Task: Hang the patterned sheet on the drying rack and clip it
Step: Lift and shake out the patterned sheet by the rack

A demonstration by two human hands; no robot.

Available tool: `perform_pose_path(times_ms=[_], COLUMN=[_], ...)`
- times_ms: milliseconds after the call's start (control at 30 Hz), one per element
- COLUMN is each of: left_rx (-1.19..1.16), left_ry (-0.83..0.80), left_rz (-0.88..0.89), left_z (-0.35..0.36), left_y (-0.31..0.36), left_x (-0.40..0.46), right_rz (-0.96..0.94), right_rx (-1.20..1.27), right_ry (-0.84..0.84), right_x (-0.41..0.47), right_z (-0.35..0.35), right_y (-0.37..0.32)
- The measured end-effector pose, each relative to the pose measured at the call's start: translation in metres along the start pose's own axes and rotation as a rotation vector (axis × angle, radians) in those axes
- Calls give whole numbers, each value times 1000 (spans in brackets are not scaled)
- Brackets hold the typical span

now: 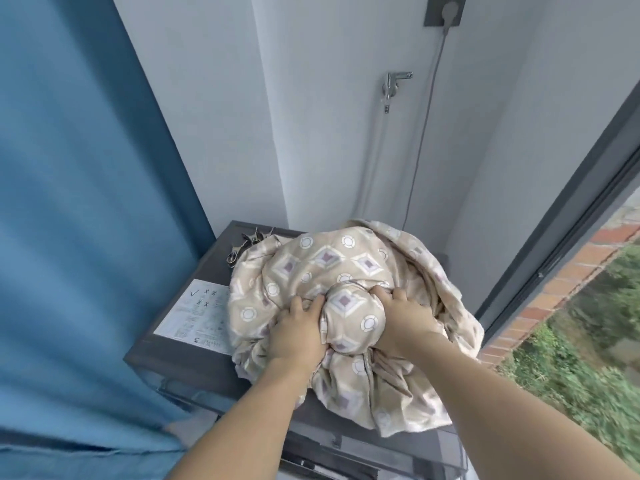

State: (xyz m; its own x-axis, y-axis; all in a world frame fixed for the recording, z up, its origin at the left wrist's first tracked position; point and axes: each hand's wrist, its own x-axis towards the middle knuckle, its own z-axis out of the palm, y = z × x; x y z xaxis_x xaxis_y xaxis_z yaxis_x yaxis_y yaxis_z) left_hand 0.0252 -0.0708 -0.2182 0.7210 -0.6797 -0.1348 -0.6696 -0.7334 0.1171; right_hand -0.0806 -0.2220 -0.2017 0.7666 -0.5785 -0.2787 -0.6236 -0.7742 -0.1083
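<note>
Though bunched, beige diamond-patterned sheet (332, 258)

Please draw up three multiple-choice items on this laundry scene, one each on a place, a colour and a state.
1. Where do the metal clips lie?
A. On the cabinet top, behind and to the left of the sheet
B. On the windowsill
C. In the person's left hand

2. What colour is the curtain on the left?
A. Red
B. Blue
C. Yellow

3. What state is the patterned sheet in?
A. Hung flat on a rack
B. Neatly folded
C. Bunched in a heap, gripped by both hands

Answers:
1. A: the metal clips rest on the grey cabinet top, at the sheet's far left edge.
2. B: the curtain is blue.
3. C: the patterned sheet is a crumpled mound, with the left hand and the right hand clutching a bunch of it.
</note>
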Motion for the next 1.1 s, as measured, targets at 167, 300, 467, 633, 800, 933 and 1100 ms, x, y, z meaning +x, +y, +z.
perform_pose_path(times_ms=[167, 300, 467, 633, 800, 933, 1100], left_rx=[-98, -169, -303, -439, -546, -631, -719], left_ry=[25, 55, 169, 208, 215, 194, 186], left_rz=[5, 21, 99, 74, 38, 42, -3], left_z=[-37, -88, -168, -237, -278, -286, -297], left_y=[3, 6, 12, 8, -8, -11, -13], left_x=[-28, -60, -123, -217, -305, -367, -437], right_rz=[-63, -90, -148, -59, -19, 113, 179], right_rx=[51, 13, 62, -161, -157, -153, -163], right_ry=[84, 125, 46, 0, -204, -206, -267], right_x=[-36, -81, -160, -243, -342, -399, -455], right_z=[-34, -85, -178, -254, -288, -303, -311], right_y=[-5, -13, -24, -58, -111, -125, -140])
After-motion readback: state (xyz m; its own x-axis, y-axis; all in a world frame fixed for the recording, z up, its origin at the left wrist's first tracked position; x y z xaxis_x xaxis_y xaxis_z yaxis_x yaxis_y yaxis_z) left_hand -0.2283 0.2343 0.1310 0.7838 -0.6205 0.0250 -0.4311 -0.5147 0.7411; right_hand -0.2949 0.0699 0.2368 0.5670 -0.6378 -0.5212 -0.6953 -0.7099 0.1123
